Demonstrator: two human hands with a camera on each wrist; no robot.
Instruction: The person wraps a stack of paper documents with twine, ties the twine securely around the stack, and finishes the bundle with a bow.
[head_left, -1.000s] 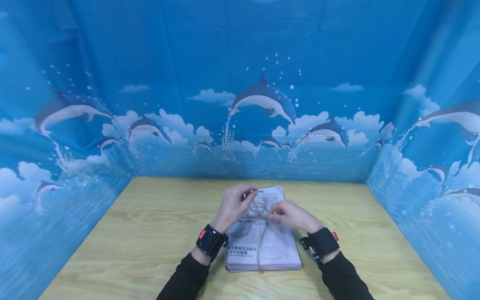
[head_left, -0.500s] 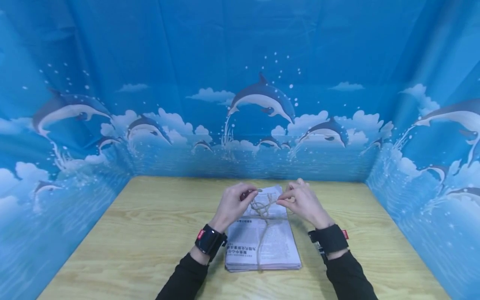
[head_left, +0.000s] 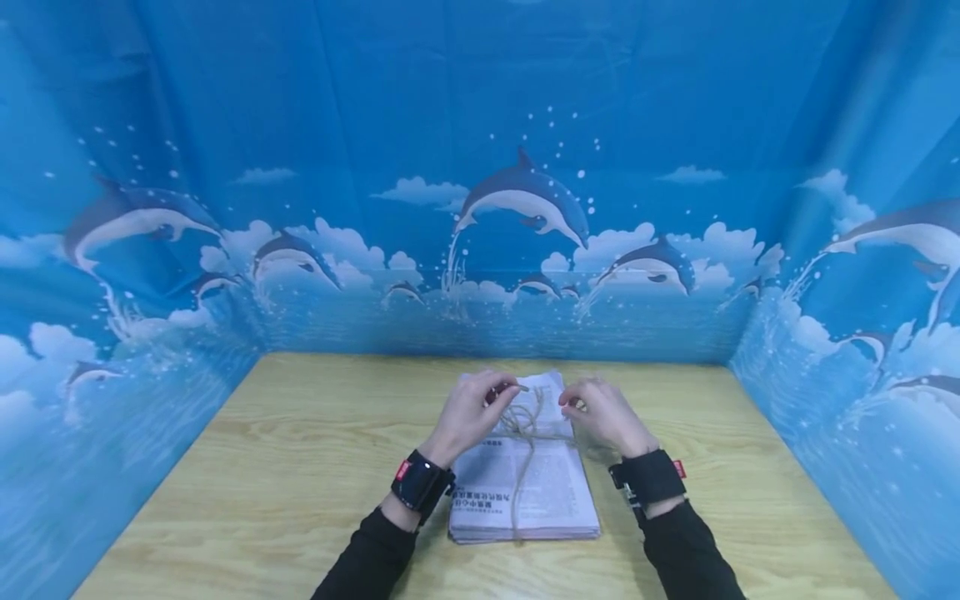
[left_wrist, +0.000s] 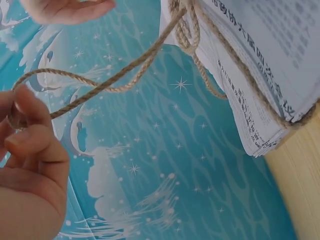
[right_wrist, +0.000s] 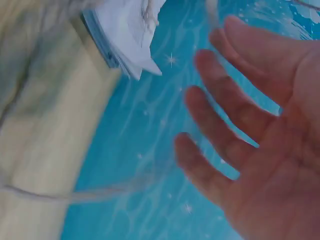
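A stack of folded newspapers (head_left: 551,496) lies on the table, with brown twine (head_left: 522,479) crossed round it and loosely looped at the crossing. My left hand (head_left: 463,421), over the stack's far left part, pinches a loop of that twine between thumb and forefinger. In the left wrist view the pinched loop (left_wrist: 107,85) runs from the fingers to the knot (left_wrist: 185,30) on the papers. My right hand (head_left: 606,415) is at the stack's far right edge. Its thumb and forefinger meet at a blurred strand (right_wrist: 212,12) in the right wrist view, the other fingers spread apart.
The wooden table (head_left: 315,433) spreads out on both sides of the stack. A blue curtain (head_left: 360,167) printed with dolphins encloses its back and sides. Black bands with small devices (head_left: 422,483) sit on both wrists.
My right hand has moved from the knot up and out to the right edge, then slightly down and back. The left hand keeps its pinch with little movement.
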